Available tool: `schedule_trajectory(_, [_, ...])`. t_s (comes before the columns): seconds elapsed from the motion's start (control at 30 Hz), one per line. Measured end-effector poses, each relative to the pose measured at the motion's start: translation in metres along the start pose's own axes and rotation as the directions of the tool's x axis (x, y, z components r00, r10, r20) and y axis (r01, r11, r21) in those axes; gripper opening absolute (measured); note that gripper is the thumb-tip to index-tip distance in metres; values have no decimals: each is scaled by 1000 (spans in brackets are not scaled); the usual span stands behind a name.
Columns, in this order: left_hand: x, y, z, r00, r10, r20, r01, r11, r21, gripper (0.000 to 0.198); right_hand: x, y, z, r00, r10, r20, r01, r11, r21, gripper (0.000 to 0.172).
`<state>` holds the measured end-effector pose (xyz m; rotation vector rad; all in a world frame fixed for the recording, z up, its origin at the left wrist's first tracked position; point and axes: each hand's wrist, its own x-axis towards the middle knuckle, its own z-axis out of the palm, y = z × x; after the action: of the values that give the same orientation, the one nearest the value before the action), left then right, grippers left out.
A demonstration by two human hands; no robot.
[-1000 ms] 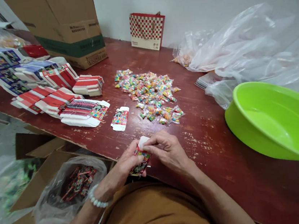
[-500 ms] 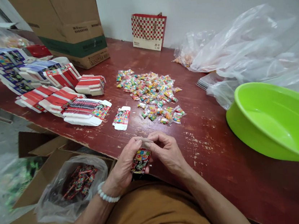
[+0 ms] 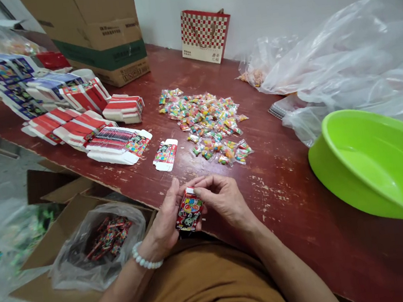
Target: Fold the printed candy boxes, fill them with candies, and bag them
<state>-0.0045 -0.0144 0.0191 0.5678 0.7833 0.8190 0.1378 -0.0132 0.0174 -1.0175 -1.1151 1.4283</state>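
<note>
My left hand (image 3: 164,221) cradles a small red printed box (image 3: 188,213) at the near edge of the dark red table (image 3: 295,193). My right hand (image 3: 224,199) pinches the top end of the same box with fingertips curled over its flap. Just beyond lies a flat unfolded box (image 3: 166,155), and further back a spread pile of small wrapped candies (image 3: 207,123). Stacks of flat red and blue cartons (image 3: 72,118) lie at the left.
A bright green basin (image 3: 375,164) sits at the right with crumpled clear plastic bags (image 3: 342,70) behind it. A cardboard carton (image 3: 99,33) and checked paper bag (image 3: 205,35) stand at the back. Below the table's left edge, a bag-lined box (image 3: 98,242) holds finished small boxes.
The white flap that stood up from the small box has been folded down. Both hands stayed on the box at the table edge; the view shifted slightly.
</note>
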Motion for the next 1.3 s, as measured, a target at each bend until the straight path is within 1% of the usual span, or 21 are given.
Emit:
schedule_trajectory(0.07, [0, 1, -1, 1000, -11, -27, 11, 1000, 7, 69, -1, 1, -2, 990, -137, 31, 140, 982, -128, 12])
schedule_trajectory(0.17, [0, 1, -5, 995, -18, -95, 15, 999, -31, 46, -6, 5, -7, 924, -352, 146, 381, 870, -314, 7])
schedule_trajectory(0.27, [2, -4, -8, 989, -21, -145, 8, 996, -90, 28, -10, 11, -7, 869, -448, 209, 494, 770, -403, 4])
schedule_trajectory(0.33, [2, -8, -11, 989, -13, -145, -2, 994, -109, 25, -10, 16, -5, 863, -446, 238, 505, 739, -446, 10])
schedule_trajectory(0.4, [-2, -9, -16, 988, 37, -150, -49, 996, -79, 27, -10, 22, -1, 872, -395, 291, 488, 752, -443, 15])
schedule_trajectory(0.47, [-12, -5, -31, 981, 91, -173, -93, 996, 0, 35, -10, 27, 2, 902, -289, 321, 405, 824, -396, 22])
schedule_trajectory(0.53, [-30, 5, -58, 955, 158, -252, -131, 984, 120, 46, -9, 33, 2, 950, -163, 266, 255, 898, -359, 32])
schedule_trajectory(0.57, [-42, 11, -76, 921, 215, -326, -155, 968, 199, 50, -9, 35, 0, 972, -105, 209, 176, 919, -354, 35])
schedule_trajectory(0.6, [-54, 18, -96, 858, 300, -418, -177, 935, 308, 52, -8, 38, -2, 988, -58, 146, 107, 929, -354, 37])
schedule_trajectory(0.63, [-65, 25, -117, 787, 363, -500, -139, 892, 429, 51, -8, 40, -5, 996, -22, 91, 54, 932, -358, 37])
schedule_trajectory(0.67, [-76, 31, -137, 699, 428, -573, -54, 831, 554, 47, -7, 41, -9, 999, 2, 48, 15, 932, -362, 36])
schedule_trajectory(0.73, [-91, 42, -167, 561, 542, -626, 236, 620, 748, 39, -5, 44, -15, 1000, 30, 0, -28, 933, -360, 33])
schedule_trajectory(0.77, [-93, 46, -174, 544, 589, -598, 332, 504, 797, 39, -4, 45, -17, 999, 35, -12, -37, 933, -357, 33])
schedule_trajectory(0.83, [-82, 52, -171, 574, 669, -472, 397, 277, 875, 42, -3, 47, -18, 999, 40, -22, -45, 929, -367, 34])
schedule_trajectory(0.9, [-51, 56, -149, 621, 728, -289, 340, 82, 937, 46, -2, 48, -17, 999, 41, -15, -44, 915, -402, 32])
schedule_trajectory(0.97, [-8, 60, -120, 656, 730, -194, 276, 8, 961, 49, -2, 51, -17, 999, 38, -13, -40, 901, -431, 29])
schedule_trajectory(1.0, [15, 62, -108, 671, 722, -169, 286, -42, 957, 51, -2, 53, -17, 999, 34, -17, -38, 901, -433, 28])
schedule_trajectory(1.03, [37, 64, -98, 658, 730, -183, 328, -58, 943, 52, -2, 55, -19, 999, 28, -24, -36, 905, -424, 28])
schedule_trajectory(1.13, [84, 72, -88, 637, 715, -287, 368, 45, 929, 47, -2, 62, -24, 999, 13, -44, -28, 928, -371, 28])
schedule_trajectory(1.2, [98, 77, -94, 633, 703, -324, 354, 109, 929, 40, -1, 66, -26, 999, 9, -52, -27, 938, -346, 28])
schedule_trajectory(1.3, [100, 82, -104, 609, 700, -373, 317, 216, 923, 36, 1, 66, -27, 997, 27, -67, -46, 950, -309, 29])
